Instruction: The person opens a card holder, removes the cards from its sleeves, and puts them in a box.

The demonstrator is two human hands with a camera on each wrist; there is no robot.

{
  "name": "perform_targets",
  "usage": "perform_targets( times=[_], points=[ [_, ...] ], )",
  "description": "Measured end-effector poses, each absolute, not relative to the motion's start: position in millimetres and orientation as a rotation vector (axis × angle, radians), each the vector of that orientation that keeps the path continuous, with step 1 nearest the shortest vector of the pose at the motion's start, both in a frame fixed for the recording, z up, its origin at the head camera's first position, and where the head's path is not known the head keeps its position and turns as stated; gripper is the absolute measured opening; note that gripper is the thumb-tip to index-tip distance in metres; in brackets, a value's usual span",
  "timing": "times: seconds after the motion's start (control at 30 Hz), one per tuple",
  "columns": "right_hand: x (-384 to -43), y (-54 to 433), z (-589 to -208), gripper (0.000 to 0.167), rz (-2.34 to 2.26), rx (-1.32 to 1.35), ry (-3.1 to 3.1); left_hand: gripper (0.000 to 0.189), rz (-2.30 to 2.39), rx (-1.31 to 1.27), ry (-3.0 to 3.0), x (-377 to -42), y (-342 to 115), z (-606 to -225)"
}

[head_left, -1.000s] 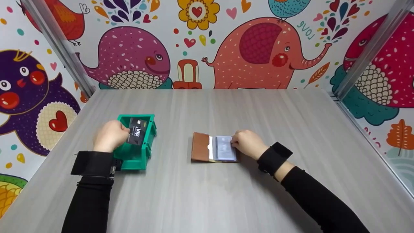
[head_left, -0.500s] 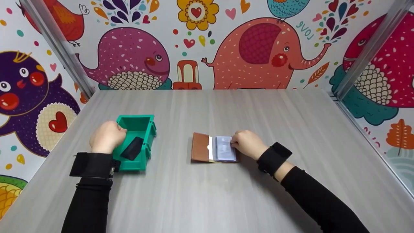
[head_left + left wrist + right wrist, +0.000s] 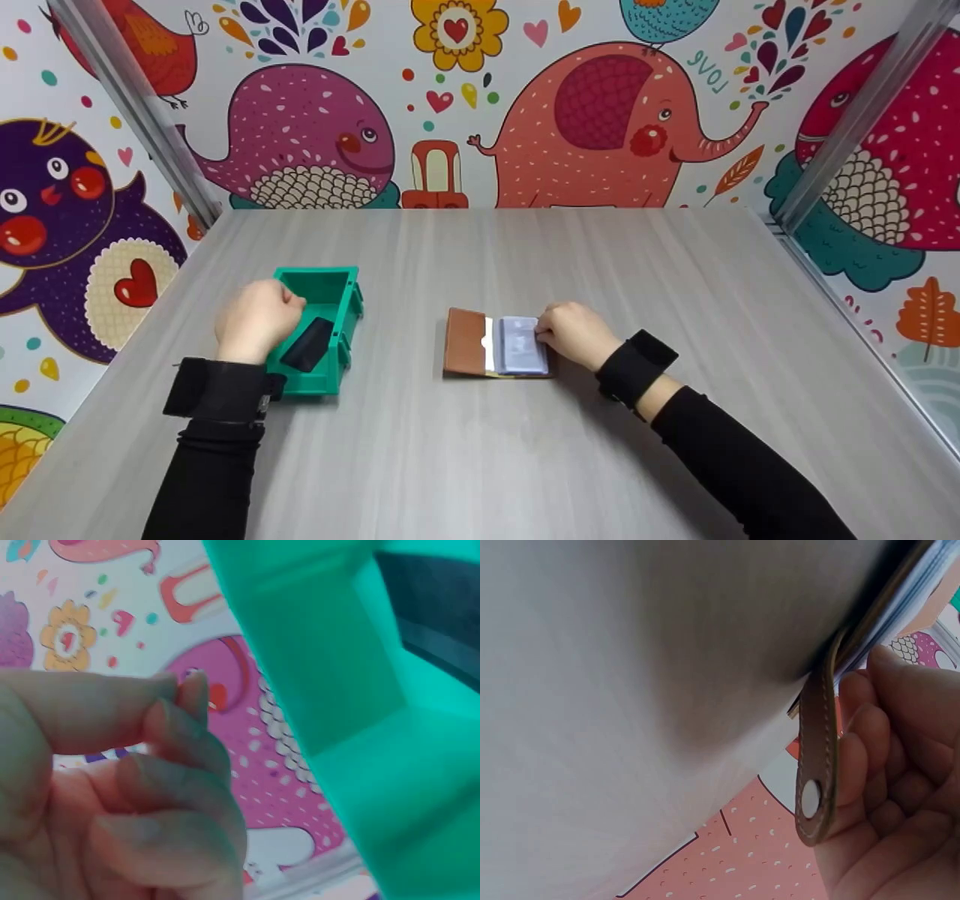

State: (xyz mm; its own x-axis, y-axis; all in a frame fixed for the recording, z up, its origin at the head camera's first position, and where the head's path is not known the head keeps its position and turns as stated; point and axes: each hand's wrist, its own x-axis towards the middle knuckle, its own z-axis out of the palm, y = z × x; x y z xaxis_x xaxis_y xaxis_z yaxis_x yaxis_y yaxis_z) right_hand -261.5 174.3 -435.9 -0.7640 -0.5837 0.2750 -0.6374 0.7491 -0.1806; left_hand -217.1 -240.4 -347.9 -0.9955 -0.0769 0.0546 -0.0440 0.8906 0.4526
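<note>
My left hand (image 3: 259,319) hovers over the left rim of a green plastic bin (image 3: 322,287). Its fingers are curled, thumb and index tips meeting with nothing between them in the left wrist view. Inside the bin a black card (image 3: 307,345) lies slanted. In the middle of the table a brown card holder (image 3: 465,341) lies spread, with a stack of clear plastic sleeves (image 3: 523,349) on its right half. My right hand (image 3: 577,334) pinches the right edge of those sleeves. Beside its fingers the right wrist view shows the holder's stitched strap (image 3: 817,765) with a metal snap.
Pale wood-grain tabletop (image 3: 420,457) spreads around both items. Cartoon-printed panels (image 3: 442,82) stand behind and at both sides, with metal posts (image 3: 139,112) at the corners. Black bands wrap both wrists.
A second ago my left hand held the black VIP card over the bin; it has let go and the card has dropped inside. The right hand has stayed at the sleeves.
</note>
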Motion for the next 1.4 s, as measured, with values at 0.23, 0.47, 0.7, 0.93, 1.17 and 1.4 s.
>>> perform_targets(
  times=[0.23,0.47,0.7,0.93,1.17,1.4],
  points=[
    [-261.4,174.2,-435.6,0.004,0.387,0.973,-2.744,0.047,-0.775,-0.034,-2.915,-211.4,-219.7,-342.9],
    [-261.6,173.7,-435.3,0.006,0.389,0.966,-2.750,0.044,-0.888,-0.120,-2.881,-210.1,-202.2,-344.5],
    [-261.9,173.0,-435.8,0.005,0.407,0.951,-2.765,0.016,-0.992,-0.154,-2.821,-211.5,-181.8,-352.8],
    [-262.3,172.7,-436.3,0.005,0.404,0.950,-2.762,0.018,-0.992,-0.242,-2.827,-215.9,-156.8,-365.5],
    [-262.2,173.6,-436.4,0.004,0.401,0.945,-2.764,0.015,-1.009,-0.238,-2.849,-217.0,-133.6,-376.6],
    [-262.1,173.4,-436.0,0.005,0.387,0.956,-2.762,0.020,-1.022,-0.218,-2.876,-220.9,-114.3,-389.5]
  ],
)
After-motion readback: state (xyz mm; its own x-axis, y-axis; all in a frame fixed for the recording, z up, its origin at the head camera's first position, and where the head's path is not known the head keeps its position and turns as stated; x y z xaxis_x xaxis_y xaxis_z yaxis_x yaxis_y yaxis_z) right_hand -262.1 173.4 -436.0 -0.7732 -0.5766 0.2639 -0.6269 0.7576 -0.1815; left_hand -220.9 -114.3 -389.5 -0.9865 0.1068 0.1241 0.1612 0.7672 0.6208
